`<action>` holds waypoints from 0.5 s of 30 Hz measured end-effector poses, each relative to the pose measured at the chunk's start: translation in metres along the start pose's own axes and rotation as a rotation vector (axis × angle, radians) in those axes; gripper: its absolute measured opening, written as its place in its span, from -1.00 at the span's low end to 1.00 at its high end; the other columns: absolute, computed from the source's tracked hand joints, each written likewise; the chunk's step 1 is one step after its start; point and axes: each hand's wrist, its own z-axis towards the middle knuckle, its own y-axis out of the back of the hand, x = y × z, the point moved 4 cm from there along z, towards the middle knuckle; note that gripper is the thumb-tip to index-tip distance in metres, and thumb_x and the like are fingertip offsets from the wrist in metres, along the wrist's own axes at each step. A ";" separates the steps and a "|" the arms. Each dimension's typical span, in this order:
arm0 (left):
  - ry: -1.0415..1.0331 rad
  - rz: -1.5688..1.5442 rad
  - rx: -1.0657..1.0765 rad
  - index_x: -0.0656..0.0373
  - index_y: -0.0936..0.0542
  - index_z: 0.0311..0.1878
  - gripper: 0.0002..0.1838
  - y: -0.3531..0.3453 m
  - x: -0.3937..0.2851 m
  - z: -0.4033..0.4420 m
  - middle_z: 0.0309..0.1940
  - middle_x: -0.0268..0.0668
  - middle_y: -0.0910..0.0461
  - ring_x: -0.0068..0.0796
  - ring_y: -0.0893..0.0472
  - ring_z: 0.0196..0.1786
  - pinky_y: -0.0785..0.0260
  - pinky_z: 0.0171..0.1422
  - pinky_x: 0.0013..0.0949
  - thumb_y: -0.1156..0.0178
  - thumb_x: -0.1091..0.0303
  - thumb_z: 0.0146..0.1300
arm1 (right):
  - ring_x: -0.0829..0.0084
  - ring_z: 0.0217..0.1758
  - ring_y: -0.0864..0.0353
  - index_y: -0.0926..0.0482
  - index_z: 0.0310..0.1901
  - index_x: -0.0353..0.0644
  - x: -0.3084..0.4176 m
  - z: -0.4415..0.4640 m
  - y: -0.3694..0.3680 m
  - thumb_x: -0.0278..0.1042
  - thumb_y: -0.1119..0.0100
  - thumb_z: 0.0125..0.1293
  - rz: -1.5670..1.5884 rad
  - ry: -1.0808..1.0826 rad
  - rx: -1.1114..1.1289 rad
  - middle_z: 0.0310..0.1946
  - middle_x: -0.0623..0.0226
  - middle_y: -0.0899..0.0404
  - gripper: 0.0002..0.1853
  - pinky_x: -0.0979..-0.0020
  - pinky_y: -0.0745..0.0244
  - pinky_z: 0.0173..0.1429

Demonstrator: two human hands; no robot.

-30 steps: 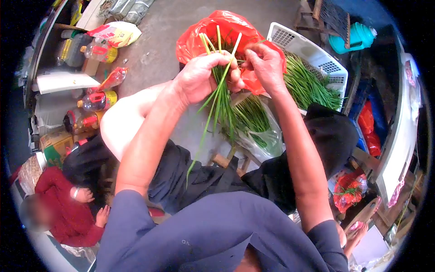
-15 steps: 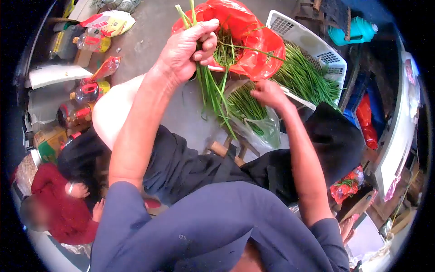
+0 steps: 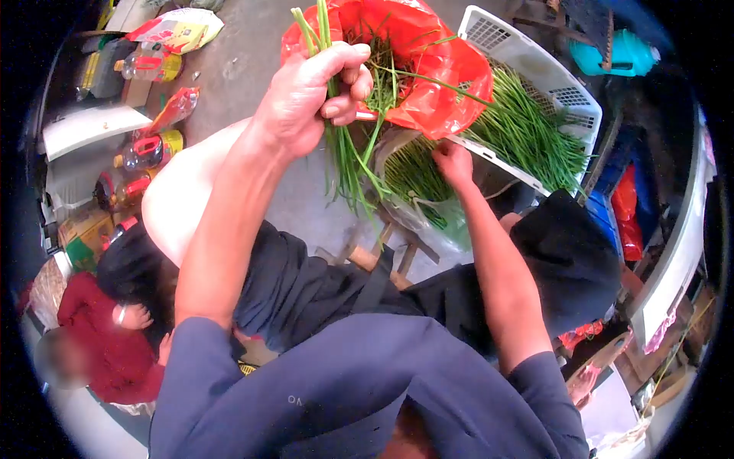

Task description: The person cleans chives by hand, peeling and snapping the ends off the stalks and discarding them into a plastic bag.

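Note:
My left hand (image 3: 313, 96) is wrapped round a small bunch of long green stalks (image 3: 345, 157), pale ends up and thin green ends hanging down. My right hand (image 3: 453, 159) is closed at the edge of a clear plastic bag (image 3: 456, 222) that holds more green stalks (image 3: 411, 172); what its fingers grip, if anything, is hidden. Beyond both hands a red plastic bag (image 3: 459, 80) stands open with loose green and brownish bits inside. One long stalk lies across its opening.
A white basket (image 3: 501, 34) of green stalks (image 3: 531, 130) stands at the right, a teal jug (image 3: 623, 55) behind it. Bottles (image 3: 157, 149) line the left side. A person in a dark red top (image 3: 107, 344) is at the lower left. A wooden stool part (image 3: 375, 264) shows below.
My left hand moved up and left with its bunch. My right hand left the stalks and moved down to the clear bag. The view has shifted slightly.

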 end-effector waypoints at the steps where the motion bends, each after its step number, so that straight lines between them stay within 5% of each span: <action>1: -0.001 0.003 -0.003 0.08 -0.38 -0.54 -0.69 0.000 0.001 0.001 -0.57 -0.38 -0.47 -0.74 -0.18 -0.74 -0.04 -0.60 -0.58 -0.05 0.21 0.33 | 0.18 -0.36 -0.65 -0.62 -0.26 -0.19 0.003 0.002 -0.004 -0.17 -0.27 0.04 -0.022 0.021 -0.016 -0.41 0.13 -0.64 -0.70 0.26 -0.53 -0.20; 6: 0.025 0.012 -0.039 0.09 -0.37 -0.53 -0.69 0.002 0.003 0.003 -0.57 -0.37 -0.48 -0.74 -0.18 -0.74 -0.05 -0.60 -0.58 -0.05 0.22 0.34 | 0.06 -0.20 -0.62 -0.60 -0.22 -0.17 0.023 -0.002 -0.013 -0.08 -0.31 0.02 -0.144 0.051 -0.106 -0.31 0.08 -0.63 -0.63 0.17 -0.50 -0.11; 8: 0.031 0.011 -0.052 0.09 -0.38 -0.53 -0.69 0.004 0.004 0.004 -0.57 -0.36 -0.48 -0.74 -0.18 -0.73 -0.06 -0.60 -0.58 -0.06 0.21 0.34 | 0.02 -0.18 -0.61 -0.59 -0.14 -0.02 0.018 0.001 -0.018 -0.05 -0.21 0.14 -0.185 0.049 -0.108 -0.24 0.12 -0.63 -0.69 0.05 -0.52 -0.14; 12: 0.032 0.007 -0.060 0.09 -0.38 -0.53 -0.69 0.005 0.007 0.007 -0.57 -0.36 -0.49 -0.73 -0.18 -0.73 -0.06 -0.61 -0.58 -0.07 0.21 0.34 | 0.00 -0.23 -0.60 -0.59 -0.19 -0.13 0.022 0.013 -0.018 -0.03 -0.22 0.10 -0.250 -0.037 -0.119 -0.30 0.05 -0.61 -0.64 0.07 -0.51 -0.16; 15: 0.030 0.022 -0.045 0.09 -0.39 -0.53 -0.69 0.003 0.007 0.007 -0.57 -0.36 -0.49 -0.74 -0.18 -0.73 -0.05 -0.61 -0.58 -0.08 0.20 0.33 | -0.02 -0.25 -0.60 -0.59 -0.24 -0.15 0.019 0.015 -0.016 -0.06 -0.18 0.12 -0.213 0.100 -0.301 -0.36 0.04 -0.61 -0.68 0.06 -0.51 -0.19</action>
